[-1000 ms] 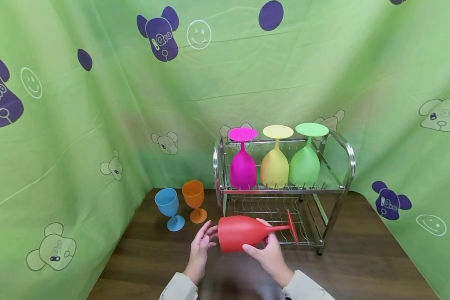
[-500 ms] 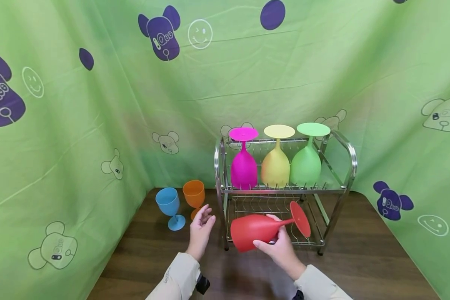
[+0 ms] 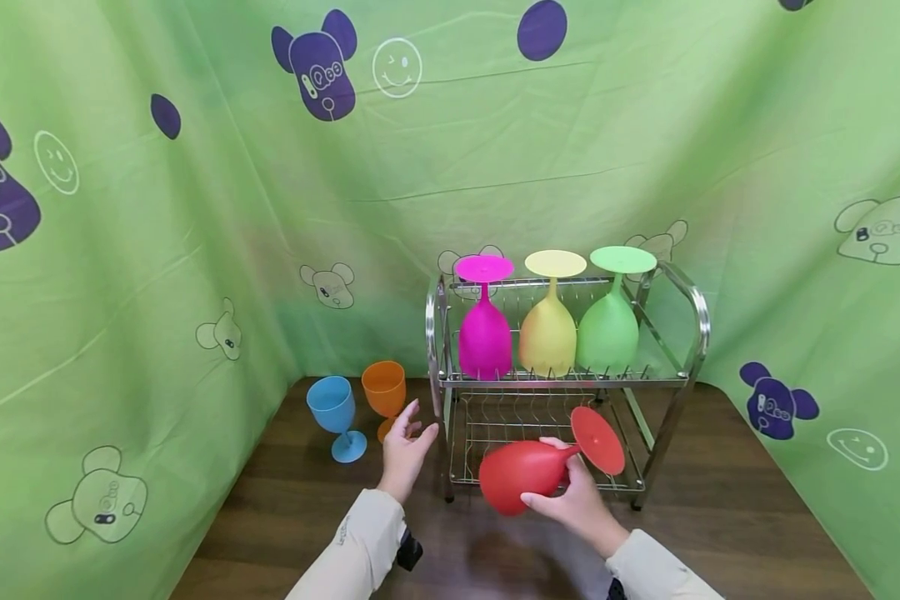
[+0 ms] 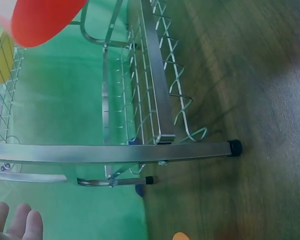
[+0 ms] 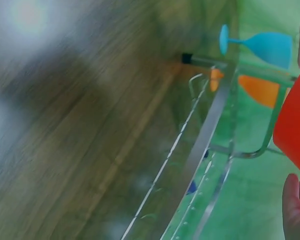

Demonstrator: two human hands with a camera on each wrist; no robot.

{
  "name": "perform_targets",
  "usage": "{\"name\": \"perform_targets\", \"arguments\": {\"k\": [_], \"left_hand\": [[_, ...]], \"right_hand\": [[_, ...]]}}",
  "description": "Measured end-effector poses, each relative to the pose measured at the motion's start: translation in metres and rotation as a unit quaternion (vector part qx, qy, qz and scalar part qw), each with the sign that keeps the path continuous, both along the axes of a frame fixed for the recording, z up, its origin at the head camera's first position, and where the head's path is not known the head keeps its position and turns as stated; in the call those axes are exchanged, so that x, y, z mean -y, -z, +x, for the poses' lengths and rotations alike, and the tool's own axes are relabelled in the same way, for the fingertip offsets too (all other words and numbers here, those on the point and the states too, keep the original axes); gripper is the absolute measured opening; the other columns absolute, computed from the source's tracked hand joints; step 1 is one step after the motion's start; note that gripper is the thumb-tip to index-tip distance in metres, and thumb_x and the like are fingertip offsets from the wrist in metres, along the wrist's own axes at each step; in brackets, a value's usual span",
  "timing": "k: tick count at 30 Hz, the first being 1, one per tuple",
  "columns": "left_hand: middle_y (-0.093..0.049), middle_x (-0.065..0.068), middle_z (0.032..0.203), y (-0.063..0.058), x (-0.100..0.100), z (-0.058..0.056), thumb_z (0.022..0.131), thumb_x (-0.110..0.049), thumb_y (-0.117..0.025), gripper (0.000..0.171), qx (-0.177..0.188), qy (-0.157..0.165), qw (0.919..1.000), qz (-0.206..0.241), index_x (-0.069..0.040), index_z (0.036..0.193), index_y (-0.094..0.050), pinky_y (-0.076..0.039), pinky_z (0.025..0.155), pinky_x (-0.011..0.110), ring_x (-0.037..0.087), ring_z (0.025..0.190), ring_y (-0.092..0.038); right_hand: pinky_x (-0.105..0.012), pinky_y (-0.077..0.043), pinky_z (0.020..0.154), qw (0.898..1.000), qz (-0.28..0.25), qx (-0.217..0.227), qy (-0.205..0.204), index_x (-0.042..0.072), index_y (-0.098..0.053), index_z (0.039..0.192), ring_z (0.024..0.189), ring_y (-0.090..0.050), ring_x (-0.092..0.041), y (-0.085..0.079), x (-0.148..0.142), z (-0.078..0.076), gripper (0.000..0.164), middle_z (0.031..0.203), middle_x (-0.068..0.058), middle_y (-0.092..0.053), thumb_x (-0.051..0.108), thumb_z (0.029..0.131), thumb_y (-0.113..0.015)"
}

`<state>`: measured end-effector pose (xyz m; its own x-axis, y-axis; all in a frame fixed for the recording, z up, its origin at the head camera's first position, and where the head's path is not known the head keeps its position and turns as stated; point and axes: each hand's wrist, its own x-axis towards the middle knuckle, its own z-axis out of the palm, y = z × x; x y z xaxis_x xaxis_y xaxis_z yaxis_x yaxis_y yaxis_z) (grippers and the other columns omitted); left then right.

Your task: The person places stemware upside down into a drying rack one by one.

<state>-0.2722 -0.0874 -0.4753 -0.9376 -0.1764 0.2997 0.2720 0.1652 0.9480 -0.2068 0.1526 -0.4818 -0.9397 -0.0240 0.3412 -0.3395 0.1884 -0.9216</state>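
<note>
My right hand (image 3: 581, 500) grips a red goblet (image 3: 521, 475) by its bowl near the stem. The goblet is tilted, its foot up to the right and its bowl down to the left, in front of the rack's lower shelf. In the right wrist view the red bowl (image 5: 296, 125) fills the right edge. My left hand (image 3: 405, 454) is held in the air left of the rack, fingers loosely bent with nothing in them. Only its fingertips (image 4: 32, 225) show in the left wrist view. Behind it stand an upright blue goblet (image 3: 332, 404) and an orange goblet (image 3: 384, 387), its foot partly hidden.
A two-tier metal dish rack (image 3: 562, 384) stands on the dark wooden table (image 3: 735, 500). Upside down on its top shelf are a magenta goblet (image 3: 485, 337), a yellow goblet (image 3: 548, 337) and a green goblet (image 3: 608, 333). A green printed cloth (image 3: 450, 150) hangs behind and at the sides.
My right hand has moved right with the red goblet, turning its foot upward and toward me. My left hand has come away from the goblet's rim, up and left.
</note>
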Motion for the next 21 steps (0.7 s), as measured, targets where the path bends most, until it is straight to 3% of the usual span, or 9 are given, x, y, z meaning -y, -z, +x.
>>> {"name": "perform_targets", "arguments": {"k": [8,11,15,18,21], "left_hand": [[-0.060,0.029,0.116,-0.005,-0.002,-0.008,0.084,0.000,-0.069,0.040,0.002,0.023,0.9997,0.011,0.012,0.120,-0.056,-0.047,0.090,0.053,0.045,0.105,-0.058],[-0.063,0.028,0.105,-0.014,-0.006,-0.006,0.083,0.004,-0.068,0.030,-0.003,0.023,0.9996,0.015,0.013,0.110,-0.059,-0.050,0.086,0.045,0.040,0.098,-0.061],[-0.065,0.025,0.091,-0.035,-0.012,0.004,0.082,0.007,-0.067,0.022,-0.003,0.019,0.9997,0.013,0.017,0.100,-0.060,-0.050,0.076,0.026,0.027,0.085,-0.062],[-0.065,0.028,0.090,-0.043,-0.015,0.010,0.083,0.007,-0.066,0.022,-0.004,0.027,0.9995,0.016,0.020,0.099,-0.059,-0.048,0.072,0.017,0.028,0.083,-0.063],[-0.065,0.031,0.092,-0.043,-0.015,0.010,0.084,0.007,-0.066,0.023,-0.010,0.043,0.9989,0.016,0.021,0.100,-0.058,-0.051,0.074,0.020,0.037,0.086,-0.064]], "right_hand": [[-0.027,-0.055,0.066,0.998,0.054,-0.035,0.009,-0.004,-0.047,0.123,0.090,-0.059,-0.013,0.014,-0.016,-0.016,0.069,0.111,-0.021,-0.055,-0.006,0.063,-0.081],[-0.029,-0.055,0.066,0.994,0.085,-0.060,0.013,-0.004,-0.048,0.122,0.088,-0.060,-0.019,0.020,-0.023,-0.022,0.069,0.109,-0.021,-0.056,-0.006,0.061,-0.081],[-0.030,-0.055,0.067,0.986,0.135,-0.097,0.015,-0.005,-0.050,0.120,0.089,-0.060,-0.025,0.023,-0.031,-0.029,0.070,0.108,-0.017,-0.057,-0.001,0.058,-0.084],[-0.028,-0.054,0.067,0.979,0.150,-0.137,0.010,-0.005,-0.050,0.117,0.092,-0.059,-0.014,0.011,-0.034,-0.023,0.071,0.106,-0.018,-0.057,-0.005,0.056,-0.085],[-0.027,-0.055,0.066,0.976,0.153,-0.158,0.007,-0.006,-0.047,0.117,0.091,-0.054,0.000,-0.001,-0.037,-0.017,0.074,0.105,-0.020,-0.057,-0.010,0.054,-0.084]]}}
